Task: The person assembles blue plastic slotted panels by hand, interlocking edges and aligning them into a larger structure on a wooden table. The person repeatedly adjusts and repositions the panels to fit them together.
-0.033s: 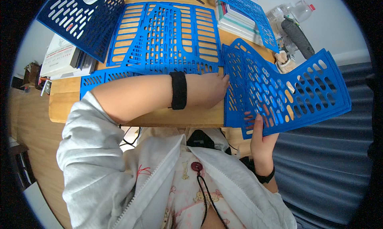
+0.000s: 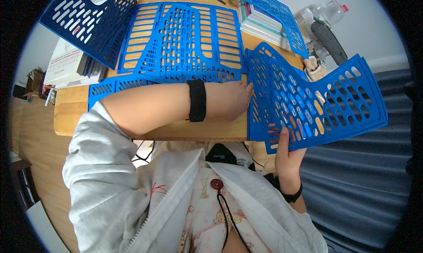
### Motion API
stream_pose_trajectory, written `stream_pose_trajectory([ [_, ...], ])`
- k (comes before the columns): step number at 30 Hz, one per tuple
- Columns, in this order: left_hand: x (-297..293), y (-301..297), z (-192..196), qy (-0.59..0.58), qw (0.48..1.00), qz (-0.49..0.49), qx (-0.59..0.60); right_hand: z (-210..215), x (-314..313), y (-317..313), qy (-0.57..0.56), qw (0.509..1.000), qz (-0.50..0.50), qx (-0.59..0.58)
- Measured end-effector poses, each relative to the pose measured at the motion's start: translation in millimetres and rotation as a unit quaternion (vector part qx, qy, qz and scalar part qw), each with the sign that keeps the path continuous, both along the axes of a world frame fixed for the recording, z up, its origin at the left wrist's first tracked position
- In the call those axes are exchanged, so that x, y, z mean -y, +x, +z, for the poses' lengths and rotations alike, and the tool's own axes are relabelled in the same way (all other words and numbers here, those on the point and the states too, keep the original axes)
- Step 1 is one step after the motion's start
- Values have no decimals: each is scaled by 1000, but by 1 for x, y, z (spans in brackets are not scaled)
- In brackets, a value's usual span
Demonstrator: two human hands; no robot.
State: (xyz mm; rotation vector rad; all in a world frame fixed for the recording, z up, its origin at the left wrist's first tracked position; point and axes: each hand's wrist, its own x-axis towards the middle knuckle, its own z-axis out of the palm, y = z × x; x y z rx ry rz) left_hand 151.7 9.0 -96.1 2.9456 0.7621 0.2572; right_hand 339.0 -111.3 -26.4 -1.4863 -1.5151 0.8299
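A blue perforated plastic file-holder panel (image 2: 304, 98), folded in layers with a curved cut-out, extends past the table's right front edge. My right hand (image 2: 288, 160) grips its lower edge, thumb on top and other fingers underneath, partly showing through the slots. My left hand (image 2: 231, 99) reaches across the table with its fingers closed at the panel's left edge; the fingertips are partly hidden. Beyond my left forearm, more flat blue slotted panels (image 2: 180, 41) overlap on the wooden table (image 2: 198, 132).
At the far left, a dark blue file holder (image 2: 94, 26) stands by a stack of books (image 2: 66, 65). More books (image 2: 260, 26) sit at the back right beneath another blue panel (image 2: 273, 15). Clear plastic bottles (image 2: 332, 13) and a dark grey object (image 2: 328, 41) lie beyond. A dark curtain (image 2: 352, 165) hangs right.
The panel in my right hand has shifted very slightly, and that hand has moved a touch left with it. My left hand stays at the panel's edge.
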Motion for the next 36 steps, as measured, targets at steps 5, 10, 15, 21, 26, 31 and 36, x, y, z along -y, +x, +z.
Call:
stream_pose_trajectory([
  [5, -3, -1, -4, -16, 1000, -10, 12, -13, 0, -7, 31, 999, 21, 13],
  [10, -4, 0, 2, -71, 997, 6, -17, -14, -1, -9, 50, 998, 27, 20],
  [15, -3, 2, 3, -55, 998, 6, -17, -9, 2, -8, 9, 1000, 26, -4],
  [21, 0, 14, -6, -45, 998, 37, -39, -10, 2, -12, 88, 991, 34, 97],
  [26, -1, 10, -14, -23, 998, 16, 60, -8, -1, -15, 74, 995, 36, 58],
  [31, -3, 11, -6, -63, 998, 25, 13, -6, -6, -16, 53, 995, 28, 74],
  [36, 0, 8, 5, -10, 1000, 6, 5, -8, -10, -15, 49, 998, 30, 36],
])
